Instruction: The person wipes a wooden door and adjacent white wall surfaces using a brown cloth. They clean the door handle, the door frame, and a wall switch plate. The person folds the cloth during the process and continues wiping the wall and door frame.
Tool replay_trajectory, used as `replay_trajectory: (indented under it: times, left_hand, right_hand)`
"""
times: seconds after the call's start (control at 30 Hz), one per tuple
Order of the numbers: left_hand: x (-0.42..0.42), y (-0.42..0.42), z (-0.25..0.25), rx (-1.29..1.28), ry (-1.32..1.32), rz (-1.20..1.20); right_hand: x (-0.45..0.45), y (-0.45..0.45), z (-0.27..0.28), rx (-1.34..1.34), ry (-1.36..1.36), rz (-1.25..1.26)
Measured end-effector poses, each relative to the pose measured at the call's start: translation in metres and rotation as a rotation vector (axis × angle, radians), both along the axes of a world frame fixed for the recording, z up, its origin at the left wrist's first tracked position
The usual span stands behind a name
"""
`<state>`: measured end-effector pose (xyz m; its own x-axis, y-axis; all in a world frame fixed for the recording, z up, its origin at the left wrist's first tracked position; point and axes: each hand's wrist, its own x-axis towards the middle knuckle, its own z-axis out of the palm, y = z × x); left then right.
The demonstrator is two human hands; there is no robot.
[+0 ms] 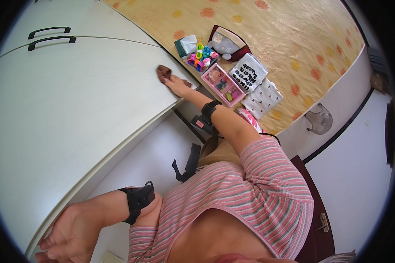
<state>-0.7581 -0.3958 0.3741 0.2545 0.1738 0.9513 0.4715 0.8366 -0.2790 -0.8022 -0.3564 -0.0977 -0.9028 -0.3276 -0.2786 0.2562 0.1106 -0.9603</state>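
My right hand (177, 86) lies on a brown cloth (164, 73) at the corner of a white cabinet panel (95, 98). The cloth is bunched past my fingertips, and another part of it shows beside my hand. My left hand (73, 231), at the lower left by the panel's lower edge, has its palm turned up, its fingers slightly bent and apart, and nothing seen in it. Both forearms wear black straps with small devices.
Black handles (52, 38) stick out from the panel. On the patterned bedspread (302, 49) lie a pink divided box (206, 78), colourful cords (202, 56), folded printed cloths (248, 72) and a maroon-and-grey item (227, 42). A clear plastic piece (320, 119) is beside the bed's edge.
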Motion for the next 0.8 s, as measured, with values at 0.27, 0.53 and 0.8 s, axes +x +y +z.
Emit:
replay_trajectory:
  times: [0.27, 0.53, 0.8]
  left_hand:
    - [0.018, -0.019, 0.006, 0.001, -0.156, 0.086]
    - [0.053, -0.047, 0.017, 0.172, -0.137, 0.099]
    - [0.096, -0.061, 0.034, 0.265, -0.157, 0.025]
  right_hand:
    - [-0.002, 0.014, 0.087, -0.359, 0.425, -0.12]
    - [0.038, 0.052, 0.163, -0.55, 0.431, 0.103]
    - [0.044, 0.047, 0.257, -0.566, 0.62, 0.041]
